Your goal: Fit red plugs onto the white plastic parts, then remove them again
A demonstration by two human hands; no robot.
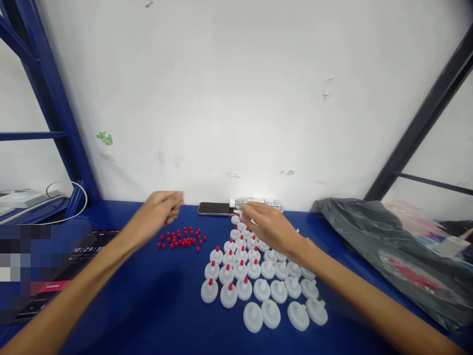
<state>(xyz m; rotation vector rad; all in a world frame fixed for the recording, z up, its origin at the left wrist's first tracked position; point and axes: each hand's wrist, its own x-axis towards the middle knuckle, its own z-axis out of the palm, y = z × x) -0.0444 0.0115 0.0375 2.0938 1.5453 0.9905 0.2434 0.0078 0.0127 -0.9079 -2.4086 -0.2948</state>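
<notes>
My left hand (164,206) is closed, fingers curled together, raised above a group of small red caps (181,241) on the blue table; anything inside it is hidden. My right hand (264,222) hovers over the far part of several rows of white round lids with nozzles (241,254), its fingers pinched. A small whitish bit shows at its fingertips, too small to name, close to a red-tipped lid (235,220) at the far end. Lids on the left side carry red caps on their nozzles; front and right-hand ones, such as this bare lid (253,317), have plain white nozzles.
Against the wall lie a dark phone (214,209) and a clear plastic bottle (275,203) on its side. At left rests a device with a lit timer screen (83,251). A grey plastic bag (369,241) spreads along the right. Blue metal posts (55,93) rise at left.
</notes>
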